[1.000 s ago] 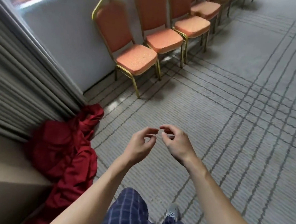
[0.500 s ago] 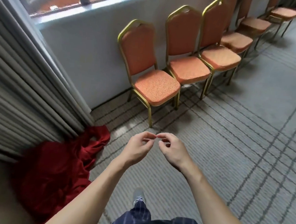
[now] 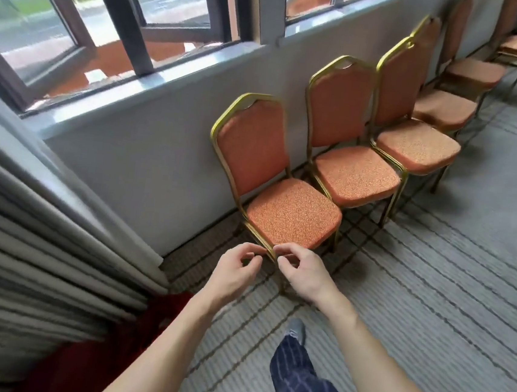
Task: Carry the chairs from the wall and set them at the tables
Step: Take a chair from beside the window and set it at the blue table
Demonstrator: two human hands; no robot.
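Left hand (image 3: 234, 272) and right hand (image 3: 301, 274) hover curled, each grip holding nothing visible, before the nearest banquet chair (image 3: 293, 216). Lifted carelessly, its frame could snag the neighbouring chair (image 3: 355, 175).

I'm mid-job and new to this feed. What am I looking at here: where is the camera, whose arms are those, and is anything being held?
There is no machine: a person works bare-handed, and the one picture comes from a camera worn on their head, looking forward and down. The two arms rising from the bottom edge are theirs. The left hand and right hand hover close together, fingers curled, seen against the front corner of the nearest chair; whether they touch it or pinch anything I cannot tell. More orange, gold-framed chairs stand in a row along the wall under the windows. On the patterned carpet, a red cloth lies by the grey curtain. No tables are in view.
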